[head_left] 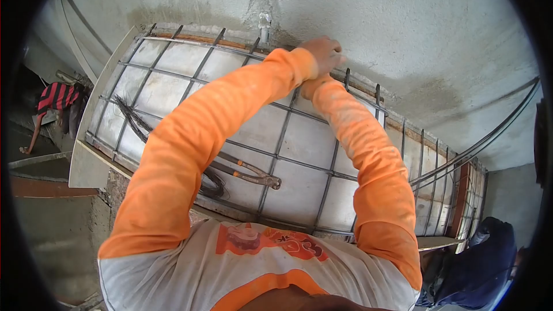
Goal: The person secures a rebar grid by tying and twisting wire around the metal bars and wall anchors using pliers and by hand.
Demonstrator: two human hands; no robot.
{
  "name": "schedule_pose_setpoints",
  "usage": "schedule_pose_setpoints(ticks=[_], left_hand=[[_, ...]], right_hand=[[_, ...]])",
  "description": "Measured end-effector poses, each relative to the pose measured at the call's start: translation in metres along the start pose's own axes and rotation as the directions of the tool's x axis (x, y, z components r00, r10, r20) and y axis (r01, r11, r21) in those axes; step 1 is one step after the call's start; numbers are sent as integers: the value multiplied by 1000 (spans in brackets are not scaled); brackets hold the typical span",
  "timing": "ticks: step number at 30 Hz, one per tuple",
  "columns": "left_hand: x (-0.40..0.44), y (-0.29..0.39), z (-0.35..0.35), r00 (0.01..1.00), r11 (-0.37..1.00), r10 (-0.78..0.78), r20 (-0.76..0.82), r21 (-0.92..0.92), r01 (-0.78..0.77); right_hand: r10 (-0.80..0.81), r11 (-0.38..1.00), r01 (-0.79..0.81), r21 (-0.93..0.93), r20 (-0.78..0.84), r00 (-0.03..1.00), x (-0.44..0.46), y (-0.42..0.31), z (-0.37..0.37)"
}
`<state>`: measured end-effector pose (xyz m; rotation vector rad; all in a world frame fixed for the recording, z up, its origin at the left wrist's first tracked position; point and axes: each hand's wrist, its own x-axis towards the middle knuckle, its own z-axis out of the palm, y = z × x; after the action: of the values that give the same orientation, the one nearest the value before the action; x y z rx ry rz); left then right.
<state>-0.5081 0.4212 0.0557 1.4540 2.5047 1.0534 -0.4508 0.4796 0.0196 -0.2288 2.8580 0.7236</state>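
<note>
Two hands overlapping, one steel grid — one pair of pincers

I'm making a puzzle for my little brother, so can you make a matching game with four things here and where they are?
Things
1. metal pincers with orange grips
2. short pale pipe
3. thin black cables
4. person's left hand

Places
A. curving down at the picture's right side
B. just past the cuff of a long orange sleeve
C. lying closest to the printed grey shirt
D. by the chipped part of the rough grey wall

Pairs: 1-C, 2-D, 3-A, 4-B
</note>
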Motion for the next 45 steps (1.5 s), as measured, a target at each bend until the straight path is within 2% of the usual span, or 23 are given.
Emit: schedule_pose_setpoints(ticks=[3, 5, 6, 8, 12, 14, 15, 16, 17, 19, 21, 25, 27, 29, 35, 37, 38, 39, 41, 42, 43, 44, 45], left_hand=[[-54, -4, -17, 936, 969, -182, -302, -216, 119], [-100, -17, -18, 923, 962, -236, -304, -204, 179], [-125, -20, -18, 928, 965, -249, -278, -153, 213], [-178, -9, -30, 949, 942, -292, -117, -208, 264], [-258, 27, -43, 950, 922, -303, -80, -276, 271], [-288, 33, -44, 963, 959, -248, -103, -164, 229], [-302, 35, -44, 975, 982, -186, -119, -41, 182], [-315, 37, -44, 972, 969, -233, -43, 74, 235], [-325, 33, -41, 968, 966, -248, -47, 70, 251], [-347, 23, -28, 974, 957, -207, -93, 189, 221], [-348, 22, -25, 978, 943, -187, -94, 261, 205], [-343, 22, -14, 977, 876, -184, -103, 435, 211], [-335, 21, -21, 960, 882, -271, 71, 417, 218], [-328, 16, -22, 959, 872, -259, 111, 454, 183], [-297, 25, -53, 927, 900, -265, 267, 414, 138], [-290, 39, -69, 938, 890, -298, 178, 407, 206], [-295, 26, -61, 987, 862, 68, -146, 507, 15], [-293, 36, -67, 987, 861, 77, -143, 509, 6], [-284, 73, -92, 684, 840, 339, -646, 535, 88], [-263, 82, -96, 691, 842, 363, -625, 538, 44], [-249, 92, -95, 724, 995, -47, -688, -94, -25], [-237, 101, -94, 773, 723, -419, -477, -690, -35], [-224, 105, -96, 776, 716, -425, -465, -697, -25]], right_hand=[[-39, 994, 62, 90, -237, 971, 52, 25, 13], [187, 843, -279, 459, 237, 953, 82, 36, 14], [181, 851, -272, 450, 235, 955, 83, 37, 16], [228, 440, -521, 731, 470, 852, 84, 37, 20], [146, 543, -427, 723, 419, 896, 81, 44, 35], [82, 59, -514, 856, 509, 857, 45, 49, 14], [77, 68, -519, 852, 514, 854, 39, 58, 24], [167, 468, -258, 845, 202, 965, 35, 71, 37], [102, 792, 5, 610, -141, 985, 32, 75, 44], [164, 674, 182, 716, -385, 908, -16, 64, 6], [39, 419, 178, 890, -214, 976, -72, 43, -63], [-434, 304, 398, 866, -246, 867, -170, -21, -121], [-496, 359, 548, 756, -343, 798, -189, -73, -98], [-318, 629, 612, 479, -559, 765, -190, -122, -43], [-156, 734, 492, 468, -588, 794, -152, -174, 0], [-62, 644, 429, 634, -516, 855, -144, -163, -2], [5, 616, 453, 645, -578, 816, -141, -151, -7], [13, 619, 449, 644, -580, 815, -143, -136, -20], [116, 266, 237, 934, -275, 954, -149, -103, -54], [198, 63, 266, 962, -273, 941, -155, -83, -81], [253, -140, 300, 943, -259, 932, -162, -70, -106], [224, -68, 348, 935, -325, 919, -161, -60, -118], [181, 4, 396, 918, -390, 903, -160, -52, -128]])
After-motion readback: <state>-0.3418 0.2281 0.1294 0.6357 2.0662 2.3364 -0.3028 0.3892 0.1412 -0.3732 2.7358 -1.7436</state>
